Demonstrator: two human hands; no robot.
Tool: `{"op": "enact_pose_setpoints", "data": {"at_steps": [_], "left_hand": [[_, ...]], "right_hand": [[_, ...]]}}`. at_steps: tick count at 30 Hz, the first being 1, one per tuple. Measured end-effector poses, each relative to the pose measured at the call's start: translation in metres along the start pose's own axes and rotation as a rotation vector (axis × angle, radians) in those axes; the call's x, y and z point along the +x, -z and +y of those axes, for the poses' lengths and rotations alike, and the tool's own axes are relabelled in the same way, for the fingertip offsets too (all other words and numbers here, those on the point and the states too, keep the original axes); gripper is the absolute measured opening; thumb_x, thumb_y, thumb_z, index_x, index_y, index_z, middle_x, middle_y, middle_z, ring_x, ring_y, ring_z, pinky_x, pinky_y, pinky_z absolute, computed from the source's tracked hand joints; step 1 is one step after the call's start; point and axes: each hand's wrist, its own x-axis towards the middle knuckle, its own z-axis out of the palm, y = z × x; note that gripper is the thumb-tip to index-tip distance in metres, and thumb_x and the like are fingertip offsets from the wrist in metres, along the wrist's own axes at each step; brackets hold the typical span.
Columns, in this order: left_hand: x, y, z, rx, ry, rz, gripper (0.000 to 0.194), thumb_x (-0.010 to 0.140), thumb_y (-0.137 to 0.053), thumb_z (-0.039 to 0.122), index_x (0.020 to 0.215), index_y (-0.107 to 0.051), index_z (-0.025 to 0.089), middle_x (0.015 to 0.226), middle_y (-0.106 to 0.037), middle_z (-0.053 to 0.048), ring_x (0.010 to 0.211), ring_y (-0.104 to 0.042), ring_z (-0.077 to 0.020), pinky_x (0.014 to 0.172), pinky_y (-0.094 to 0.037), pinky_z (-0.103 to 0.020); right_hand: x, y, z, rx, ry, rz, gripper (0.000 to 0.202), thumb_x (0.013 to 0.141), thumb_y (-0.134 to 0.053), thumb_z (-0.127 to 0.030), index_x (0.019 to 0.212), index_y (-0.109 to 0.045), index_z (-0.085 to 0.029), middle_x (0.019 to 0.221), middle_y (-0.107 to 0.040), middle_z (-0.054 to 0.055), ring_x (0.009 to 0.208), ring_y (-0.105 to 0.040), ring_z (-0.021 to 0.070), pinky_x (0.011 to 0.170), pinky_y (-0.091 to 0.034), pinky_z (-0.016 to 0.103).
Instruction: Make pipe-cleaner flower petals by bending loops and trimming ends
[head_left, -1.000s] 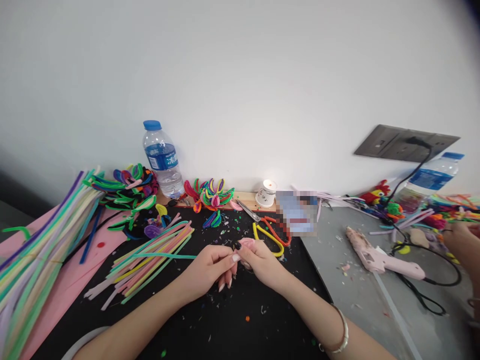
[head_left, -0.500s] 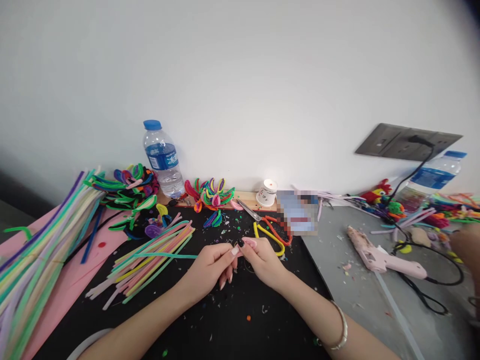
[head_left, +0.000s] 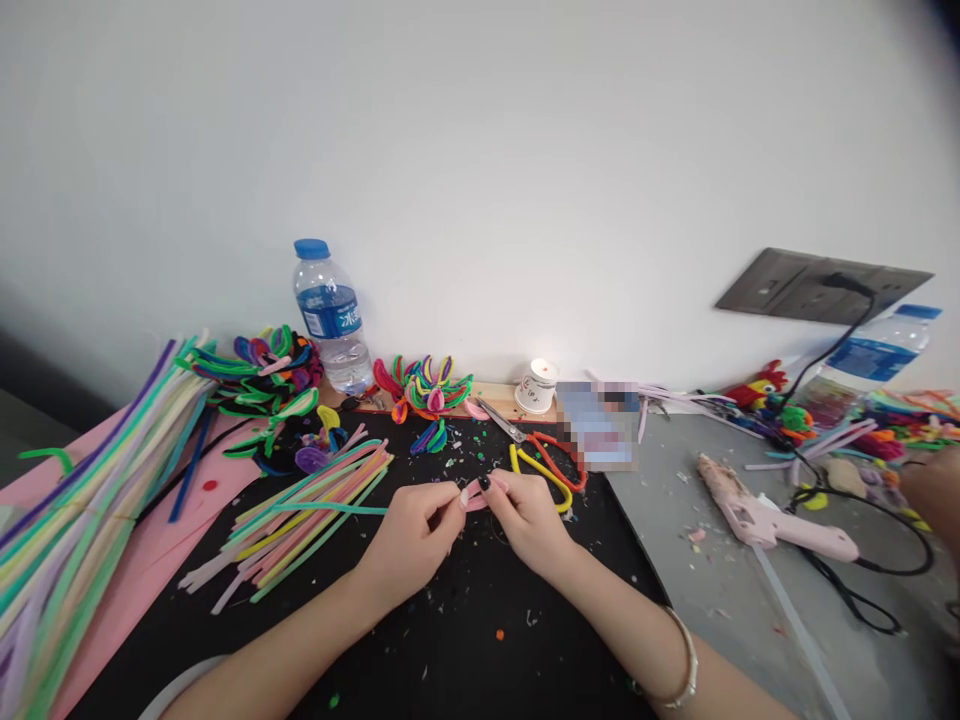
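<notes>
Scraps (head_left: 500, 634) of many colors dot a black mat (head_left: 420, 650), with a gray table (head_left: 682, 560) on the right and pink paper (head_left: 169, 505) on the left. Behind them is a plain pale wall (head_left: 480, 180), and a gray socket plate (head_left: 780, 285) on it has a black plug in it. A blue label wraps the clear bottle (head_left: 330, 310) by the wall, but its white writing is too small to read surely. Dark marks on the small white cup (head_left: 536, 388) are too small too, and the picture card (head_left: 600, 430) is all blurry squares. The left hand (head_left: 416, 535) and right hand (head_left: 532, 520) are close together over the mat — both pinch a little pink strip (head_left: 476, 494) between their fingers. Scissors (head_left: 514, 432) with red and yellow handles lie just past the right hand. Fuzzy sticks (head_left: 300, 525) lie in a pile near the left hand, and a bigger bunch (head_left: 112, 500) is on the pink paper. Bright fuzzy petals (head_left: 424, 390) sit near the wall. On the gray table lies a pink glue gun (head_left: 780, 525) — its black cord loops beside it, near another person's hand (head_left: 934, 490).
</notes>
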Motion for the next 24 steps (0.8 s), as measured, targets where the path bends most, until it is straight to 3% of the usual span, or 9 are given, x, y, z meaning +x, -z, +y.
{"op": "enact_pose_setpoints", "data": {"at_steps": [3, 9, 17, 24], "left_hand": [[0.0006, 0.0010, -0.0005, 0.020, 0.006, -0.009, 0.033, 0.083, -0.038, 0.023, 0.050, -0.032, 0.018, 0.046, -0.034, 0.005, 0.046, -0.033, -0.0084, 0.047, -0.023, -0.023], [0.0019, -0.0016, -0.0026, 0.078, -0.005, 0.068, 0.032, 0.078, -0.039, 0.021, 0.053, -0.020, 0.018, 0.049, -0.022, 0.006, 0.047, -0.023, -0.0074, 0.047, -0.017, -0.024], [0.0030, -0.0003, -0.0062, 0.084, 0.023, 0.108, 0.031, 0.077, -0.039, 0.023, 0.053, -0.020, 0.018, 0.050, -0.021, 0.006, 0.048, -0.022, -0.0077, 0.047, -0.018, -0.024], [0.0053, 0.0032, -0.0063, 0.149, 0.003, 0.100, 0.033, 0.079, -0.041, 0.025, 0.049, -0.028, 0.018, 0.046, -0.030, 0.006, 0.046, -0.029, -0.0080, 0.048, -0.022, -0.023]], "right_hand": [[0.0011, 0.0041, 0.0042, -0.161, 0.019, 0.035, 0.037, 0.091, -0.032, -0.025, 0.056, -0.041, -0.018, 0.052, -0.043, -0.002, 0.049, -0.039, 0.0100, 0.050, -0.027, 0.022], [0.0034, 0.0018, 0.0055, -0.463, 0.083, 0.035, 0.031, 0.089, -0.034, -0.023, 0.062, -0.046, -0.017, 0.057, -0.050, 0.000, 0.050, -0.041, 0.0106, 0.052, -0.024, 0.024], [0.0042, 0.0025, 0.0037, -0.424, 0.090, 0.014, 0.027, 0.090, -0.035, -0.020, 0.065, -0.046, -0.018, 0.061, -0.050, -0.001, 0.053, -0.043, 0.0101, 0.053, -0.026, 0.022], [0.0049, 0.0018, 0.0061, -0.471, 0.098, 0.056, 0.026, 0.087, -0.037, -0.019, 0.063, -0.045, -0.018, 0.060, -0.051, 0.000, 0.053, -0.044, 0.0107, 0.053, -0.025, 0.023]]}}
